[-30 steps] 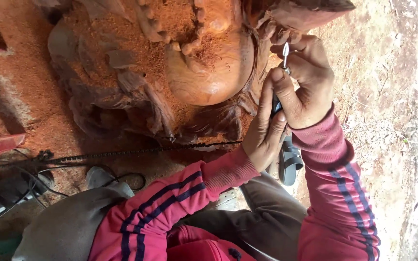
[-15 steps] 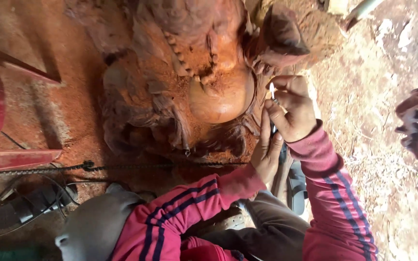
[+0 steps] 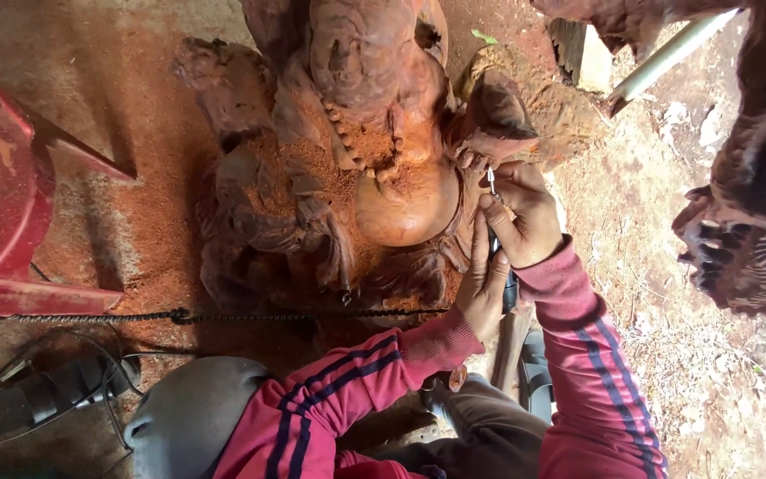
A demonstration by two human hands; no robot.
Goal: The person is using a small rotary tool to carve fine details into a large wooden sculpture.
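Observation:
A large reddish wooden carving (image 3: 347, 177) of a figure with a round belly (image 3: 405, 208) and a bead necklace stands on the ground, dusted with sawdust. My right hand (image 3: 529, 222) is shut on a thin carving tool (image 3: 492, 186) whose metal tip touches the carving's right side, beside the belly. My left hand (image 3: 482, 288) sits just below it, fingers wrapped around the tool's dark lower body (image 3: 509, 288) and resting against the carving. Both sleeves are pink-red with dark stripes.
A red plastic chair (image 3: 2, 177) stands at the left. A twisted cord (image 3: 223, 316) runs along the ground before the carving, with a dark sandal (image 3: 46, 390) and thin cables near it. Another dark carved piece (image 3: 746, 239) and a white pipe (image 3: 667, 58) are at the right.
The view has swung, so the carving now sits lower and more central and the red chair has come into sight. Both hands stay on the tool at the carving's right side.

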